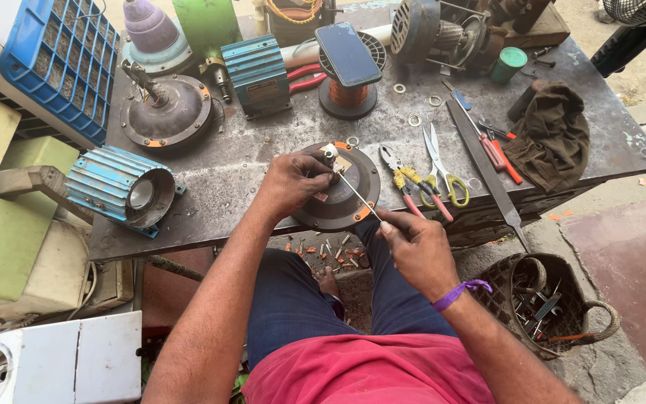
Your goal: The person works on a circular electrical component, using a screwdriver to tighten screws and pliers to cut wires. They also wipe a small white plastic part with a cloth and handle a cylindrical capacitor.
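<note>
The left hand (293, 182) sits just left of centre in the frame, fingers curled shut around the top of the short shaft and the small pale piece on the round motor cover (340, 187), a dark disc with orange marks that lies on the near edge of the metal workbench (248, 161). The right hand (416, 247), lower and to the right, wearing a purple wristband (459, 292), is closed in a pinch on the lower end of a thin white wire (356, 193), which runs taut up and to the left to the point the left hand grips.

To do this well, it looks best to keep the wire straight and under light, even tension, with the left hand steadying the disc so it does not tip off the bench edge, and the right hand pulling along the wire's own line, not sideways, so the thin strand neither kinks nor snaps at its root.

Just right of the disc lie pliers (405, 187) with yellow and red grips, then scissors (443, 168) with yellow-green handles, then a long flat file (487, 176) running diagonally. A dark rag (555, 138) sits at the right of the bench. Above centre, a phone (348, 54) rests on a copper winding (347, 96). At the left lies a blue ribbed motor housing (125, 187). A woven basket (555, 303) of tools stands on the ground, lower right.
</note>
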